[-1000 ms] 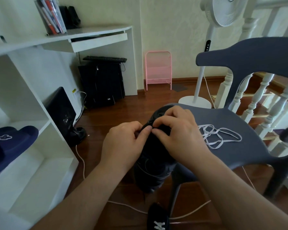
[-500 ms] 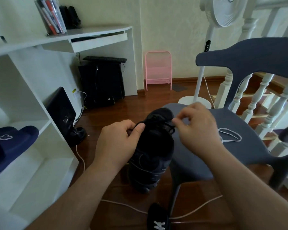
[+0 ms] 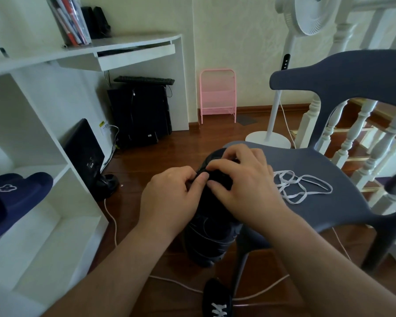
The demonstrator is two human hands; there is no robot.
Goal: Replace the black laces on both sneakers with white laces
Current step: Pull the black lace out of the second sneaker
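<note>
Pinching the soft black lace (image 3: 202,173), both hands, left (image 3: 169,200) and right (image 3: 245,181), steadied the light sneaker (image 3: 209,227) near its eyelets.

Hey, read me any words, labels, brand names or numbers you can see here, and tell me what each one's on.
None can be read.
Navy slipper: a white outline emblem, no letters.
Yellow sticker on the wall by the desk: too small to read.
Books on the desk: spines too blurred.
Black sneaker in the hands: no legible brand.
</note>
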